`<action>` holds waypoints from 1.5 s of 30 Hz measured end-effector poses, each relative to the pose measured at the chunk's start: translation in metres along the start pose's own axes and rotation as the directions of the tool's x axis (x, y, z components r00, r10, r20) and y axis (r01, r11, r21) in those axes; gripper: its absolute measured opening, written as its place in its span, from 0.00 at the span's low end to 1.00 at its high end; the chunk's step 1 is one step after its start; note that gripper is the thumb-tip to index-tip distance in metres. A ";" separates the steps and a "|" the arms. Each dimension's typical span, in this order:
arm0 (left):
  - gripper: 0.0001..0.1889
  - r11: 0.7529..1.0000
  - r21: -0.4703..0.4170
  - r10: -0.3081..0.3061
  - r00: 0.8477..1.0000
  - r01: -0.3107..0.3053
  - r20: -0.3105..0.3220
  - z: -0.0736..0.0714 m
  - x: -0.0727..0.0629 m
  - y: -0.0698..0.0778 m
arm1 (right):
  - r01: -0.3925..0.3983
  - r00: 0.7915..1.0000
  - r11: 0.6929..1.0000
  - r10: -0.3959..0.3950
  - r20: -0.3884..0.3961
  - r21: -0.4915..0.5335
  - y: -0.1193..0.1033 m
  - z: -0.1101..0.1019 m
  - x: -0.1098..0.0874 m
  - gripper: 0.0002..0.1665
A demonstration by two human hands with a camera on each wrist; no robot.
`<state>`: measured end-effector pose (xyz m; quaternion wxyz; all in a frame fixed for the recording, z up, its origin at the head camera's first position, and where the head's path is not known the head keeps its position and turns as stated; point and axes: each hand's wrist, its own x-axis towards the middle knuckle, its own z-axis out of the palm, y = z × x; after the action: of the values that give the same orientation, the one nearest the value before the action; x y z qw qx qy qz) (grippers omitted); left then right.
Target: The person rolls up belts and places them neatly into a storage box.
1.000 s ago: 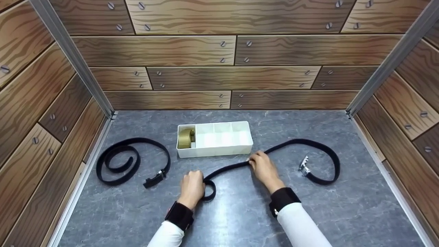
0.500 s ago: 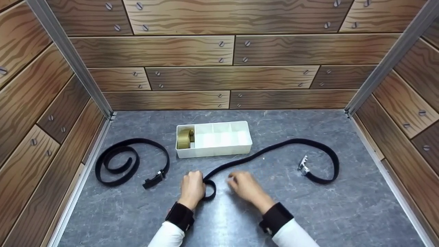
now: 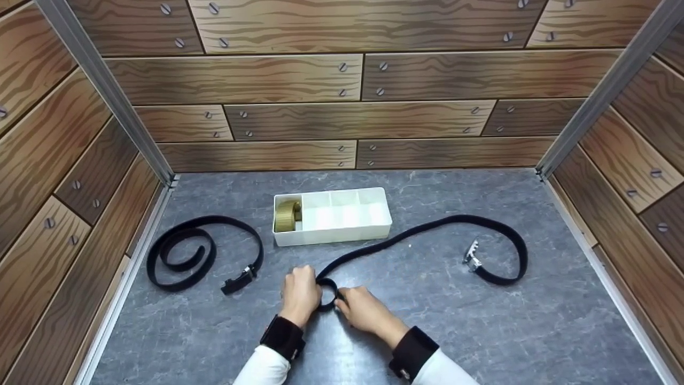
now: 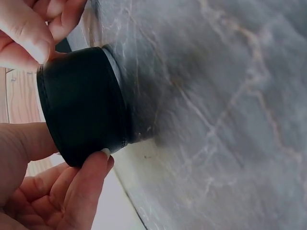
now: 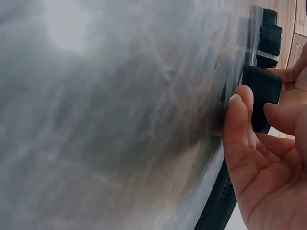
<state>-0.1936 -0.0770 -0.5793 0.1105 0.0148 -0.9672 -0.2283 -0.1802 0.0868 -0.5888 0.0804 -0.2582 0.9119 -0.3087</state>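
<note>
A black belt (image 3: pixel 398 238) runs across the floor, its near end wound into a small coil (image 3: pixel 330 286) and its far end curving round to a silver buckle (image 3: pixel 472 259) at right. My left hand (image 3: pixel 301 293) pinches the coil from its left side; in the left wrist view its thumb and fingers (image 4: pixel 91 175) grip the lower edge of the black band (image 4: pixel 84 105). At the coil's right side, my right hand (image 3: pixel 366 310) pinches the belt between thumb and fingers, as the right wrist view shows around the band (image 5: pixel 263 93).
Behind the hands stands a white divided box (image 3: pixel 334 235), with a rolled gold-brown belt (image 3: pixel 286 215) in its left compartment. A second black belt (image 3: pixel 155 262) lies loosely spiralled at left, its buckle (image 3: pixel 245 276) toward the middle. Wood-patterned walls (image 3: pixel 256 155) enclose the grey floor.
My right hand has let go of the belt's stretch near the box, moved left and toward me, and taken hold of the coil. The left hand has kept its grip on the coil.
</note>
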 end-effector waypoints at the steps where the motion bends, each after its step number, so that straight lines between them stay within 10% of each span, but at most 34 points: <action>1: 0.05 1.000 -0.001 -0.004 1.000 0.004 0.001 0.000 0.000 0.000 | -0.006 1.000 1.000 0.006 0.001 0.020 0.000 0.001 0.000 0.11; 8: 0.03 1.000 -0.014 -0.023 1.000 0.023 0.014 0.001 -0.003 0.003 | -0.091 0.996 0.981 0.091 0.007 0.172 -0.005 0.003 0.005 0.11; 22: 0.14 0.968 -0.107 0.237 0.968 -0.227 0.088 0.002 0.002 -0.009 | 0.040 0.997 0.991 -0.048 -0.066 -0.125 0.002 -0.004 0.018 0.04; 30: 0.13 0.968 0.007 0.248 0.962 -0.250 0.112 0.005 0.007 -0.004 | 0.080 0.992 0.990 -0.091 -0.089 -0.118 0.006 -0.005 0.019 0.08; 38: 0.10 0.988 -0.004 0.155 0.986 -0.155 0.063 0.010 0.004 0.002 | -0.125 0.988 0.991 0.130 -0.087 0.057 0.005 -0.007 0.013 0.08; 45: 0.10 0.985 -0.035 0.171 0.980 -0.168 0.105 0.009 0.007 0.001 | -0.066 0.996 0.993 0.060 -0.068 -0.099 0.003 -0.012 0.013 0.12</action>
<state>-0.2022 -0.0725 -0.5849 0.0774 -0.0814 -0.9665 -0.2309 -0.1960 0.0877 -0.5809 0.0475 -0.2230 0.9362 -0.2675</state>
